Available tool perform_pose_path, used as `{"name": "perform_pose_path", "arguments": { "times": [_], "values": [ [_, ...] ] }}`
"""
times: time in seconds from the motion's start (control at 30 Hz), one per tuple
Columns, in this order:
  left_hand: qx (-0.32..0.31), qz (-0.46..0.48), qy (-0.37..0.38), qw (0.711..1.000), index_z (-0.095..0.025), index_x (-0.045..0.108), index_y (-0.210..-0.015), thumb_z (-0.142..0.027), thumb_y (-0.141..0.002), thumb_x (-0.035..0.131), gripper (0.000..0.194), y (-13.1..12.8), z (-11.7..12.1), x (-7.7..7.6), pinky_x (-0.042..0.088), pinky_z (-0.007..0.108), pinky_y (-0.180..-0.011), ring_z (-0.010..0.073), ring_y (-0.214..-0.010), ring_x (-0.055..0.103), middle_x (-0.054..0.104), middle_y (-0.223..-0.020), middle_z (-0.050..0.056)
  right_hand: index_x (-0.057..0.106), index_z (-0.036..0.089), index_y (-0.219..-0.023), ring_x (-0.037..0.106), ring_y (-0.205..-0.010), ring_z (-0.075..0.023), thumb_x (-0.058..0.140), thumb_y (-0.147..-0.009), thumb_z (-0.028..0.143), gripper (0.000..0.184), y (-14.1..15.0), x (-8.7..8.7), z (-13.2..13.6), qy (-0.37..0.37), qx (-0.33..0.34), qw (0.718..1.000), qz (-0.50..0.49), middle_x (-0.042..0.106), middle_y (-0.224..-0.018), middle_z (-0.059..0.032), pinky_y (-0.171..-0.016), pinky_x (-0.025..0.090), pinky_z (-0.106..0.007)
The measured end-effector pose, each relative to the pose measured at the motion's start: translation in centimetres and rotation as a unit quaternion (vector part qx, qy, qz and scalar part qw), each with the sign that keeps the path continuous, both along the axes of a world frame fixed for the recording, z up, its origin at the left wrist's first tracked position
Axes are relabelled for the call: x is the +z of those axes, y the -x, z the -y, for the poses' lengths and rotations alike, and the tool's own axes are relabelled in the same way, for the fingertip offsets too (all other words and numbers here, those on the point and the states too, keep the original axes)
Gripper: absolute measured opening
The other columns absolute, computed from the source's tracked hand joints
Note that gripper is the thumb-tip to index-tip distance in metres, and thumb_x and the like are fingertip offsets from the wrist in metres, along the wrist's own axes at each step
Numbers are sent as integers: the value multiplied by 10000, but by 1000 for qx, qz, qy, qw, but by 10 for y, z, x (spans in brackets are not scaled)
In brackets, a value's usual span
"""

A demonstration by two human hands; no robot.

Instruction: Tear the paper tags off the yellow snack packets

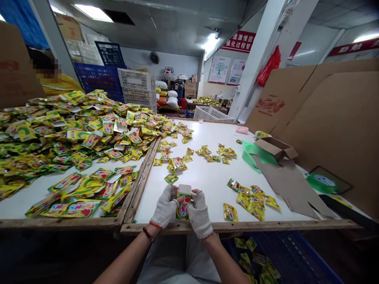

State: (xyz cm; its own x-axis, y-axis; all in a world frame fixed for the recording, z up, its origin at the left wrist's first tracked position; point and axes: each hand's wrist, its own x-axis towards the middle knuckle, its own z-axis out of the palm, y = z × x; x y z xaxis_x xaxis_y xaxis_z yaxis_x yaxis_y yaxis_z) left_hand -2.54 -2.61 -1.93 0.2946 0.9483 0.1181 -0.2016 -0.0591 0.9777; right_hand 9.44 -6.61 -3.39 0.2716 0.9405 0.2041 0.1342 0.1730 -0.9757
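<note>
Both my hands wear white knit gloves with bare fingertips. Between them, close to the table's front edge, is a small yellow, green and red printed carton (185, 193) with a pale top end. My left hand (166, 205) grips its left side, and my right hand (199, 209) grips its right side. The fingers of both hands are wrapped in against it. Just beyond the carton lies a small green and yellow packet (171, 178). More small packets (251, 201) lie loose to the right of my right hand. Flattened printed cartons (79, 197) lie left of the wooden divider.
A big heap of yellow cartons (83, 126) covers the left table. The wooden divider (142, 177) separates it from the white table (204, 177). At right are a green scoop (251, 154), cardboard pieces (284, 185) and a large box (331, 130). A blue crate (296, 256) stands below.
</note>
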Motion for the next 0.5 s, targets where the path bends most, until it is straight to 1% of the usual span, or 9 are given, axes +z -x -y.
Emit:
{"name": "perform_pose_path", "arguments": {
  "times": [0.07, 0.17, 0.2, 0.27, 0.3, 0.37, 0.43, 0.47, 0.5],
  "values": [
    [-14, -7, 10, 1000, -167, 495, -946, -283, -699, 655, 316, 1, -2, -2, 516, 320, -782, 188, -844, 638, 657, -902, 47, 458, 204, -1007, 653, -757, -169, 504, -705, 214, 306, -3, 2, 1, 5, -2, 1000, 15, 676, -931, -40, -689, 544, -289],
    [-64, -61, 0, 996, -133, 601, -887, -279, -725, 633, 220, 4, -5, -2, 501, 321, -809, 201, -864, 625, 676, -904, 65, 550, 198, -830, 616, -707, -164, 519, -733, 253, 115, -14, 5, 2, 18, -5, 999, 43, 663, -778, -19, -660, 525, -271],
    [-77, -80, -7, 994, -128, 624, -861, -281, -731, 626, 200, 5, -6, -1, 496, 318, -810, 201, -858, 620, 679, -895, 67, 560, 196, -766, 600, -686, -162, 524, -745, 277, 91, -19, 5, 2, 22, -4, 998, 50, 650, -728, -15, -653, 517, -268],
    [-84, -106, -9, 991, -129, 644, -838, -288, -737, 618, 190, 5, -8, 2, 491, 308, -795, 194, -830, 613, 681, -869, 61, 558, 191, -684, 575, -656, -161, 539, -756, 316, 145, -28, 7, -2, 33, 2, 998, 59, 626, -664, -15, -646, 508, -271],
    [-83, -113, -4, 990, -130, 646, -835, -292, -735, 618, 192, 4, -8, 4, 491, 304, -785, 190, -814, 610, 680, -858, 57, 564, 189, -695, 574, -654, -162, 548, -753, 322, 145, -33, 7, -6, 39, 10, 998, 58, 627, -663, -15, -645, 508, -273],
    [-85, -110, 15, 990, -132, 644, -859, -291, -730, 618, 206, 1, -10, 7, 488, 306, -796, 190, -828, 609, 680, -888, 56, 587, 183, -845, 600, -672, -166, 556, -748, 307, 161, -40, 8, -16, 50, 42, 997, 47, 659, -722, -21, -650, 522, -280],
    [-96, -103, 28, 990, -134, 637, -884, -283, -732, 615, 214, -2, -12, 5, 480, 313, -831, 195, -878, 607, 676, -940, 59, 570, 178, -1029, 638, -714, -170, 545, -754, 278, 293, -44, 7, -26, 52, 97, 993, 41, 693, -820, -32, -662, 541, -285],
    [-95, -98, 36, 990, -139, 625, -892, -277, -731, 618, 213, -2, -13, 4, 480, 312, -831, 194, -885, 606, 672, -945, 57, 571, 178, -1068, 652, -741, -173, 537, -760, 261, 321, -46, 7, -29, 51, 122, 990, 43, 701, -862, -38, -673, 547, -287],
    [-88, -92, 48, 991, -146, 602, -904, -271, -726, 627, 218, -2, -13, 1, 485, 309, -814, 188, -873, 608, 667, -931, 50, 592, 180, -1063, 659, -770, -177, 529, -767, 247, 310, -47, 6, -32, 48, 139, 988, 49, 705, -892, -44, -689, 550, -292]
  ]
}}
